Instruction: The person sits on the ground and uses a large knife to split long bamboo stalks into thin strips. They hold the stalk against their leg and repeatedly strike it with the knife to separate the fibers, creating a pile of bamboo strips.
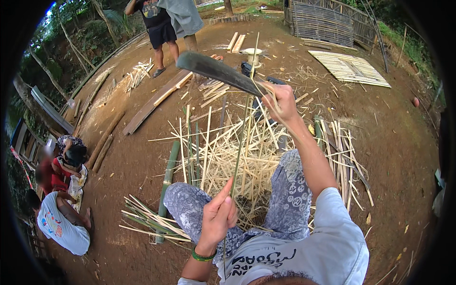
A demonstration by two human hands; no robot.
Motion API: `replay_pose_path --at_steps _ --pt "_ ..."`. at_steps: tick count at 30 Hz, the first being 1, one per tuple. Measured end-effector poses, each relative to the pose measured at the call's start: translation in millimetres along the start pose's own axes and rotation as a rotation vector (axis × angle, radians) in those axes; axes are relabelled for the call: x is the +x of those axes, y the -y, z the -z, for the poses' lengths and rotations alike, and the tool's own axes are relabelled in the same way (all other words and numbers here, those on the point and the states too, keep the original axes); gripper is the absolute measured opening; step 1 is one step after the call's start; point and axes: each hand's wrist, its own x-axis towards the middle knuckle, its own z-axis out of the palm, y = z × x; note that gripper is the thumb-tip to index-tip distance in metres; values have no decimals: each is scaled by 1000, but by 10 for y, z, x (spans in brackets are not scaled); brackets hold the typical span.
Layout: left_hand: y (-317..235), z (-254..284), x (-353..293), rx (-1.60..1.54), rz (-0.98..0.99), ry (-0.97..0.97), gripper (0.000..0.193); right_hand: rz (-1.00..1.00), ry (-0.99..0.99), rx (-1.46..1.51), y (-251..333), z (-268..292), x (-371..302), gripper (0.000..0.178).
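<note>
My left hand (219, 216) is closed, finger and thumb pinching one thin green strip (239, 159), which runs from my lap toward twelve o'clock, passing the blade. My right hand (281, 102) is a tight fist around one long knife (216, 72), its tip toward ten o'clock. Straight ahead at twelve lies one heap of shavings (237, 161); one bundle of strips (154, 222) sits at nine, two logs (105, 137) at ten, one slatted panel (349, 69) at one.

dark grey knife (219, 74), green strip (242, 135), grey-white patterned trousers (290, 197)
</note>
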Motion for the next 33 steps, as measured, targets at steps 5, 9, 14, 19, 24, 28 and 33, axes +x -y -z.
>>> replay_pose_path --at_steps 5,9,14,19,24,28,33 --pt "-31 -12 42 -30 13 -14 47 213 -70 -63 -212 20 179 61" --pt "52 94 -114 -85 58 -12 46 -419 -96 -56 -599 292 467 67" --pt "108 154 -22 65 12 -188 46 -696 -296 -214 -1439 964 709 78" --pt "159 184 249 140 24 -294 44 -893 -108 73 -1028 609 427 89" --pt "207 132 382 276 -10 -290 34 -934 66 530 -475 96 -100 48" --pt "242 44 395 325 1 -276 33 -888 100 821 -132 -289 -296 48" --pt "232 -27 405 309 22 -240 32 -893 11 1391 -61 -539 -298 49"
